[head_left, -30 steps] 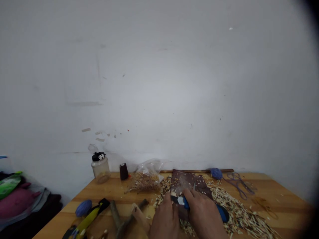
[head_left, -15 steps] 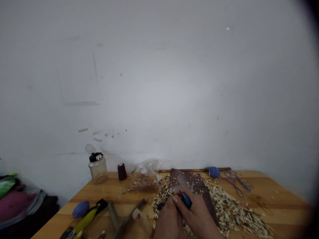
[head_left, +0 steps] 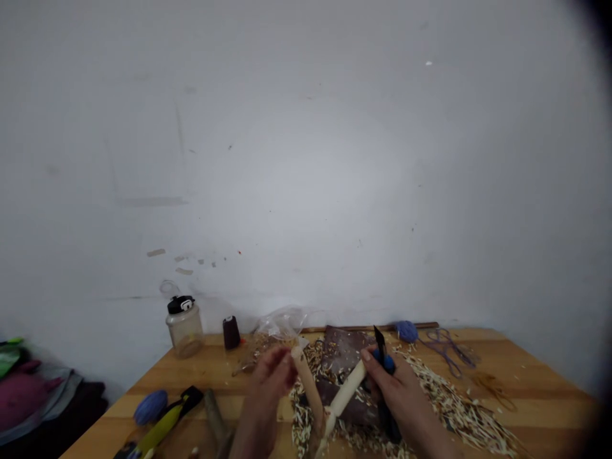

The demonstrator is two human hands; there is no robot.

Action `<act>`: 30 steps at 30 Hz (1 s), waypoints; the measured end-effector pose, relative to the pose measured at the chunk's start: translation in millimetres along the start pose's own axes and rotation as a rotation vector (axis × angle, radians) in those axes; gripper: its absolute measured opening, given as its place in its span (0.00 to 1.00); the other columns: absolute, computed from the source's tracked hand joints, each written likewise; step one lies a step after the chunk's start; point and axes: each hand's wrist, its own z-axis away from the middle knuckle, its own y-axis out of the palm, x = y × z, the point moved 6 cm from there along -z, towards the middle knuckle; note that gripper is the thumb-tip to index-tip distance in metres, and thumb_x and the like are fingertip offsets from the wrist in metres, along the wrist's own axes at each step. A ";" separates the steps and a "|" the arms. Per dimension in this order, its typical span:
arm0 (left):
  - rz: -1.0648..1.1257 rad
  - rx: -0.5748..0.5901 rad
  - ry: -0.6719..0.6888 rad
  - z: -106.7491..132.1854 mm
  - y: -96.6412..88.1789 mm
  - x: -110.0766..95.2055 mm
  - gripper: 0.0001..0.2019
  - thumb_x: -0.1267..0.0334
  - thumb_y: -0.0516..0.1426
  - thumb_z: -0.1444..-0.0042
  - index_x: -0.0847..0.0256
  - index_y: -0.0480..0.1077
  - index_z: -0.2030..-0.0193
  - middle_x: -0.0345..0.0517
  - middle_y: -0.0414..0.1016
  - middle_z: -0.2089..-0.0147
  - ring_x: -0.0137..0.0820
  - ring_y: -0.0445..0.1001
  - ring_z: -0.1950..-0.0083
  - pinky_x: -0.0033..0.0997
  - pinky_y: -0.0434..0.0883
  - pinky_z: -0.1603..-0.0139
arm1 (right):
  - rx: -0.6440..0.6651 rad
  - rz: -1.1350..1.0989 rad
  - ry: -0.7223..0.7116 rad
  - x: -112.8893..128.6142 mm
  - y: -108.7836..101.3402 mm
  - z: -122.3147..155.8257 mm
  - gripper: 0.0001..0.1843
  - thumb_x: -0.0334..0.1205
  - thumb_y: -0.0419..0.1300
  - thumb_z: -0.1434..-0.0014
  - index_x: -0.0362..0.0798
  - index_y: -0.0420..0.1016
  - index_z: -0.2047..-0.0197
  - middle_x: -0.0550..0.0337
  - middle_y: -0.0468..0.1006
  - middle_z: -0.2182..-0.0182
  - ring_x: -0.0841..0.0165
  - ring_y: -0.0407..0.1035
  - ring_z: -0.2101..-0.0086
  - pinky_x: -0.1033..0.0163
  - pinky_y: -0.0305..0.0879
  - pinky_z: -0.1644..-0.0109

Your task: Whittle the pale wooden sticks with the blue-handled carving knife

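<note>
A Y-shaped forked stick (head_left: 345, 392), peeled pale on one prong, stands in front of me with its lower end at the picture's bottom edge. My right hand (head_left: 404, 395) grips the top of the right prong. The same hand also holds a blue-and-black knife (head_left: 381, 343), its dark blade pointing up. Close beside the left prong is my left hand (head_left: 268, 392), slightly blurred, its fingers loosely curved and apart with nothing seen in them. Beneath the stick, a dark brown sheet (head_left: 342, 347) lies covered with wood shavings (head_left: 447, 401).
On the left are a lidded clear jar (head_left: 185, 331), a dark thread cone (head_left: 231, 333), a blue yarn ball (head_left: 150, 407), a yellow-green tool (head_left: 162, 433) and a barky stick (head_left: 215, 414). A plastic bag (head_left: 282, 324) and another yarn ball (head_left: 406, 331) lie near the wall.
My hands were together low over the sheet and have moved apart. The forked stick has come up between them, its right prong now in my right hand with the knife.
</note>
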 end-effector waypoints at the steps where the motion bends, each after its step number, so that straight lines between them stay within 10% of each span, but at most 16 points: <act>1: -0.031 0.136 -0.077 -4.0 14.0 16.3 0.22 0.48 0.62 0.59 0.64 0.69 0.64 0.44 0.75 0.70 0.35 0.75 0.68 0.32 0.71 0.66 | 0.029 -0.028 0.009 -0.8 4.6 1.9 0.23 0.61 0.53 0.46 0.47 0.69 0.67 0.70 0.61 0.84 0.74 0.54 0.82 0.69 0.52 0.78; 7: 0.318 0.781 -0.283 20.2 82.1 82.5 0.31 0.42 0.64 0.64 0.61 0.66 0.58 0.40 0.73 0.76 0.29 0.71 0.83 0.25 0.64 0.84 | 0.246 -0.054 -0.012 4.7 30.5 10.5 0.22 0.59 0.51 0.43 0.47 0.68 0.68 0.67 0.65 0.81 0.73 0.59 0.79 0.69 0.56 0.75; 15: 0.467 0.711 -0.339 11.6 75.6 72.6 0.20 0.52 0.64 0.56 0.65 0.70 0.62 0.35 0.67 0.78 0.19 0.61 0.86 0.20 0.55 0.86 | 0.019 0.406 -0.255 15.2 -5.4 -2.4 0.17 0.52 0.48 0.40 0.49 0.70 0.60 0.60 0.75 0.73 0.67 0.68 0.73 0.65 0.61 0.67; 22: 0.521 0.723 -0.337 23.1 76.8 58.1 0.20 0.47 0.62 0.55 0.59 0.67 0.62 0.31 0.62 0.81 0.18 0.52 0.88 0.20 0.50 0.87 | 0.208 0.834 -0.516 35.0 21.8 20.0 0.13 0.34 0.54 0.46 0.55 0.70 0.57 0.61 0.76 0.66 0.65 0.71 0.67 0.64 0.61 0.65; 30: 0.302 0.651 -0.090 25.1 70.6 43.9 0.21 0.47 0.59 0.50 0.64 0.69 0.59 0.35 0.62 0.79 0.20 0.56 0.81 0.21 0.52 0.80 | -0.023 1.045 -0.658 30.6 27.6 24.5 0.21 0.34 0.64 0.54 0.54 0.69 0.55 0.62 0.74 0.70 0.65 0.70 0.71 0.63 0.58 0.66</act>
